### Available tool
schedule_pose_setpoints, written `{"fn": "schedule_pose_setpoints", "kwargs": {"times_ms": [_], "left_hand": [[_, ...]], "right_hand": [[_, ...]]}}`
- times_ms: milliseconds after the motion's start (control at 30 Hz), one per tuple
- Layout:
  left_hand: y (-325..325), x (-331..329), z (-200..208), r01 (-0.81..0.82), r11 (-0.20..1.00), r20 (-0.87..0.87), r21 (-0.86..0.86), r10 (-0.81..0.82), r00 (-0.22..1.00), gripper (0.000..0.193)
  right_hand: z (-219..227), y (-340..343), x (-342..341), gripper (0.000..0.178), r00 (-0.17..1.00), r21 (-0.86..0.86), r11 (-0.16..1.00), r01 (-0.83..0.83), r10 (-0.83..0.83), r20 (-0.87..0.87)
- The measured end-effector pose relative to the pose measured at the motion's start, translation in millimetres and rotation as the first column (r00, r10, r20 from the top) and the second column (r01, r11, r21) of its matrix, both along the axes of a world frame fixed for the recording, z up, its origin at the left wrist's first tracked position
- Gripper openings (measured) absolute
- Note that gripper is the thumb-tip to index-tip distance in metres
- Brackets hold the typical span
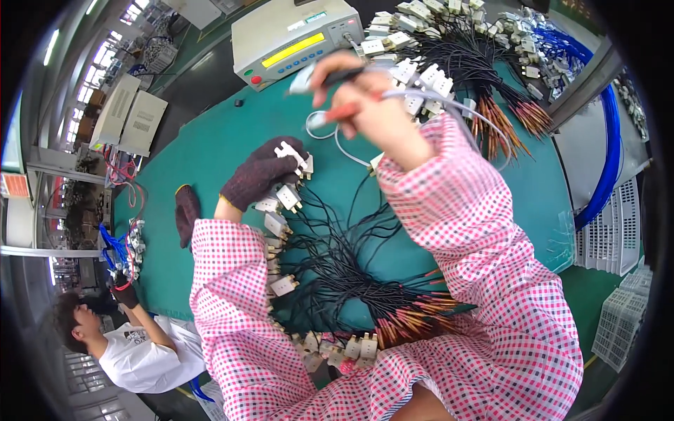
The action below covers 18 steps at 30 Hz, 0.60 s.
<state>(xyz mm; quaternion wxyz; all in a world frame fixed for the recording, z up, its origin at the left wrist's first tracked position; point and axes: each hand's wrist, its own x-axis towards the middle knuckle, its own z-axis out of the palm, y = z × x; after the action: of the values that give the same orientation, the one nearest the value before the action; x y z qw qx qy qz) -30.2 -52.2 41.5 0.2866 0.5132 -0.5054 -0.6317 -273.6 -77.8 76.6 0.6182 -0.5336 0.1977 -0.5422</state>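
Observation:
My left hand, in a dark knitted glove, pinches a small white plug connector above the green tabletop. To its right is my bare right hand, raised and partly smeared by motion. Its fingers are closed round a red test probe and a black test probe, with a pale cable trailing from them. The probe tips appear apart from the connector. Below my left hand lies a fanned bundle of black cables, with white plugs on the left and copper-coloured ends on the right.
A tester with a yellow display stands at the far edge. Another bundle of black cables lies far right, beside thick blue cables. An unworn dark glove rests left. A co-worker in a white shirt handles wires; white baskets stand right.

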Motion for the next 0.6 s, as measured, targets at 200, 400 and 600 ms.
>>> {"fn": "schedule_pose_setpoints", "kwargs": {"times_ms": [200,400,600], "left_hand": [[6,18,-21,-0.06,0.998,-0.08,0.012,0.061,0.995,0.043],[0,33,-36,0.021,0.999,-0.171,-0.036,-0.027,0.985,0.046],[-6,41,-43,0.101,0.993,-0.205,-0.061,-0.111,0.972,0.046]], "right_hand": [[-45,1,42,0.031,0.913,-0.289,0.937,-0.196,0.067,-0.402],[-51,1,47,0.031,0.873,-0.236,0.942,-0.239,0.102,-0.477],[-59,-8,54,0.03,0.882,-0.104,0.956,-0.274,0.206,-0.423]]}}
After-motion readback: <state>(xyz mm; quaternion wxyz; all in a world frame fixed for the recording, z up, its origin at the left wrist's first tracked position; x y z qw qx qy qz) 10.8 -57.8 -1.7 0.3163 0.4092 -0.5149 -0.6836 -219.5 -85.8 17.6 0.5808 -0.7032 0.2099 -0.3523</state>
